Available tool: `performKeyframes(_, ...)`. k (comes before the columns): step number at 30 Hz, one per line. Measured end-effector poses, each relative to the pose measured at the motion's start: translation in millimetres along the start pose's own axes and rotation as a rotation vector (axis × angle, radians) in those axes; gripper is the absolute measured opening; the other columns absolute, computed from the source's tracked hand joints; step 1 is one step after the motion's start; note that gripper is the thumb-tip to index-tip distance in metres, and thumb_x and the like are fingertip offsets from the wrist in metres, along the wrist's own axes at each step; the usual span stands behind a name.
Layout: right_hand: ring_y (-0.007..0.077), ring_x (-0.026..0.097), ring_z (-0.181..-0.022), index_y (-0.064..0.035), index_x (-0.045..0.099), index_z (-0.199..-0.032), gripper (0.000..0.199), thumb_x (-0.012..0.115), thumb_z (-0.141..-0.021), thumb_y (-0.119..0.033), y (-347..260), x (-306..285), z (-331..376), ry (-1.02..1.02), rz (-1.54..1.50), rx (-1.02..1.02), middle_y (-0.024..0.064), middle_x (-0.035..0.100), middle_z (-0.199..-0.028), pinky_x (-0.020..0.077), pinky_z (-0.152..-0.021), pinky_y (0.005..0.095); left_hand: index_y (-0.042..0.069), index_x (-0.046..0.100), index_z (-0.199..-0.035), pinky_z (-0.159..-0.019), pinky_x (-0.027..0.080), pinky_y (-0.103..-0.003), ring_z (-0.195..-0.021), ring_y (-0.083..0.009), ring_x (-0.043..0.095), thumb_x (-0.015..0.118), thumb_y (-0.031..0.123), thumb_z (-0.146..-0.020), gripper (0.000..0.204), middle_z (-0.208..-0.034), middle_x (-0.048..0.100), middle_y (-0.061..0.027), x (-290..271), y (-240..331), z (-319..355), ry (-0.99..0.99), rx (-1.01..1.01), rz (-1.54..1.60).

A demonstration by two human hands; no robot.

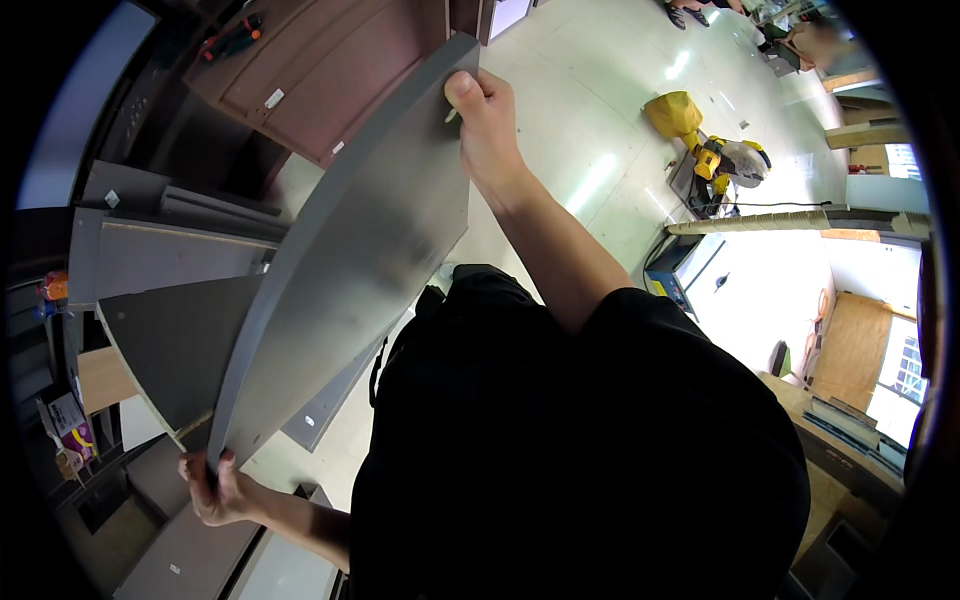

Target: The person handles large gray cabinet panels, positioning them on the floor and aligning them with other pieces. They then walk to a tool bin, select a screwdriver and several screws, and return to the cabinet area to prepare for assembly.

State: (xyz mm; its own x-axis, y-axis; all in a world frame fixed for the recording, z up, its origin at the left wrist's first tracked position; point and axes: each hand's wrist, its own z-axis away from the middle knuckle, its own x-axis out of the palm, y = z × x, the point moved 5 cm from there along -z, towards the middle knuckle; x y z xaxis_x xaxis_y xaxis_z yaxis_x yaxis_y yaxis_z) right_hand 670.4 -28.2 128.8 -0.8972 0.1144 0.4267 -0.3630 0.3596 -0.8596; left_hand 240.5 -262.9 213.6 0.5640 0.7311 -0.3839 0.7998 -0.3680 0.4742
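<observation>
The long flat grey laminated board point(350, 250) slants in the air above the pale workshop floor point(590, 120), its far end clasped by the right hand point(487, 125) and its near corner pinched tight by the left hand point(212, 490), over stacked grey panels point(170, 340)

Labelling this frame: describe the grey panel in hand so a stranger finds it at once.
Start at the pale workshop floor. Above it, the left hand and right hand grip opposite ends of the long grey panel. Unlike the darker boards lying beneath, it is lifted and smooth-faced.
</observation>
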Motion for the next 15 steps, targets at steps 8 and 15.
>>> performKeyframes(8,0.007,0.041,-0.07,-0.0065,0.056,-0.079,0.043,0.055,-0.09,-0.048,4.9,-7.2,-3.0,0.046,0.142,-0.079,-0.0038,0.047,-0.072,0.0358,-0.066,0.0238,-0.009,0.062,-0.066,-0.061,0.04,-0.036,-0.067,-0.0258,0.052,0.085,0.036,-0.059,0.051,-0.06,0.056,-0.0078,13.7,13.6,-11.1,-0.034,-0.01,-0.056)
performKeyframes(15,0.0067,0.045,-0.071,-0.0017,0.058,-0.083,0.051,0.064,-0.082,-0.052,13.3,-0.4,-5.9,0.049,0.009,-0.052,-0.0034,0.052,-0.077,0.0371,-0.064,0.0231,-0.006,0.062,-0.064,-0.06,0.04,-0.035,-0.064,-0.0253,0.051,0.083,0.041,-0.058,0.052,-0.058,0.055,-0.006,17.3,13.5,-13.7,0.008,0.001,-0.109)
